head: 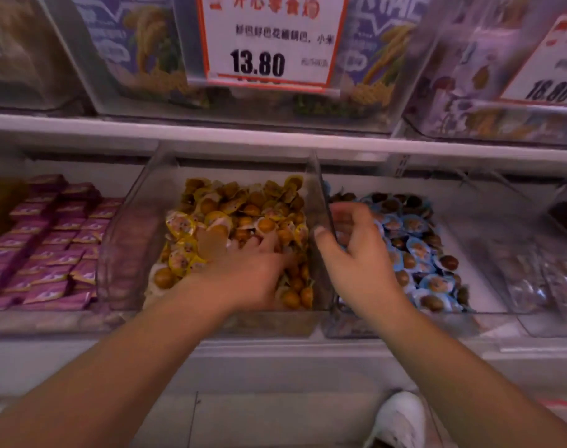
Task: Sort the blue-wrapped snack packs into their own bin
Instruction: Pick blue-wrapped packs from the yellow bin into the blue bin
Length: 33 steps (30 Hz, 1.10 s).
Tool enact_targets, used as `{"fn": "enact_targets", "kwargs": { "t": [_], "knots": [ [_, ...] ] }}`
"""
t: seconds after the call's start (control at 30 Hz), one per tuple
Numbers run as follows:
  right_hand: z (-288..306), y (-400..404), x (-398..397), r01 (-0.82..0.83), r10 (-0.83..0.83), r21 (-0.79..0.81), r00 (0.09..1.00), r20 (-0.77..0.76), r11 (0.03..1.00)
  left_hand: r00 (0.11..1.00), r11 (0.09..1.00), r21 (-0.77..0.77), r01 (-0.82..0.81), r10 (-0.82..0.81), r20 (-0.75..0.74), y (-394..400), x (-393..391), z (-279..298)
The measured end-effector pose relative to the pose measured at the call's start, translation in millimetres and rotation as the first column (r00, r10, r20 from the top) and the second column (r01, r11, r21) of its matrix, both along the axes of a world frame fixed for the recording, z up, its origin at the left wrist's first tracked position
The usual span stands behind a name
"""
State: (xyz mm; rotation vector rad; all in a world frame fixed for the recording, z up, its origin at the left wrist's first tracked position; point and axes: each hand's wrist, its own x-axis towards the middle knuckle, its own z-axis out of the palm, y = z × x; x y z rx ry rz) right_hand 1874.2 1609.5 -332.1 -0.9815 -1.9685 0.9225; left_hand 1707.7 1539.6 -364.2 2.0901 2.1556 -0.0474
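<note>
Clear divider [317, 202] between two bins, left hand [250, 273] left of it, fingers spread flat on yellow-wrapped snack packs [243, 208], right hand [356, 250] right of it, loosely curled over blue-wrapped snack packs [414, 240], seemingly empty through blur.

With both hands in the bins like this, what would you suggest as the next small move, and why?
Probably feel through the yellow packs with the left hand resting on them for any blue stray; none shows there, and the right hand hovers over the blue packs, seemingly holding nothing.
</note>
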Motion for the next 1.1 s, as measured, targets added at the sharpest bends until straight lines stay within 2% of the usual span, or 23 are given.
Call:
{"fn": "enact_targets", "kwargs": {
  "t": [0.1,0.2,0.37,0.47,0.5,0.57,0.63,0.7,0.73,0.8,0.93,1.03,1.1],
  "knots": [
    [-4.5,6.6,-4.3,-0.031,0.03,-0.046,1.0,-0.008,0.998,0.987,0.995,0.095,-0.002,0.018,-0.158,4.3,-10.6,2.5],
    [-8.0,10.6,-1.5,-0.057,0.057,-0.058,0.998,0.003,0.997,0.984,0.989,0.126,-0.075,0.094,-0.154,1.0,-30.6,11.2],
    [-8.8,7.6,1.0,-0.079,0.077,-0.067,0.997,-0.019,0.995,0.945,0.957,0.232,-0.171,0.226,-0.236,-13.5,-49.6,23.3],
    [-7.7,5.1,0.7,-0.059,0.059,-0.048,0.998,-0.007,0.997,0.938,0.958,0.207,-0.197,0.246,-0.245,-25.2,-45.7,31.5],
    [-7.3,4.5,0.5,-0.054,0.054,-0.045,0.999,-0.002,0.998,0.962,0.964,0.201,-0.173,0.209,-0.175,-29.1,-39.5,35.1],
    [-7.1,3.9,-0.2,-0.048,0.048,-0.035,0.999,0.01,0.998,0.989,0.974,0.214,-0.073,0.042,0.143,-34.9,-20.5,39.9],
    [-7.6,3.7,-1.2,-0.035,0.036,-0.012,0.999,0.02,0.999,0.893,0.986,0.157,0.05,-0.115,0.435,-33.3,-0.5,38.2],
    [-7.7,2.9,-1.6,-0.026,0.026,-0.003,1.0,0.017,1.0,0.789,0.991,-0.073,0.111,-0.043,0.613,-26.5,9.0,34.8],
    [-7.6,2.2,-1.8,-0.027,0.027,-0.007,1.0,0.014,1.0,0.775,0.974,-0.195,0.119,0.032,0.631,-22.6,8.6,33.4],
    [-7.5,1.6,-1.0,-0.03,0.03,-0.02,0.999,0.011,0.999,0.839,0.944,-0.307,0.116,0.072,0.539,-14.4,1.7,31.0],
    [-7.3,1.7,0.7,-0.039,0.04,-0.036,0.999,0.02,0.999,0.963,0.933,-0.346,0.096,0.002,0.27,-9.1,-9.2,22.2],
    [-6.2,2.2,1.7,-0.04,0.042,-0.042,0.999,0.028,0.998,0.994,0.986,-0.152,0.062,-0.047,0.104,-9.1,-10.6,14.0],
    [-5.4,2.7,2.9,-0.047,0.048,-0.045,0.998,0.035,0.998,0.999,1.0,-0.001,-0.014,0.014,0.033,-9.6,-15.2,13.6]
  ]
}}
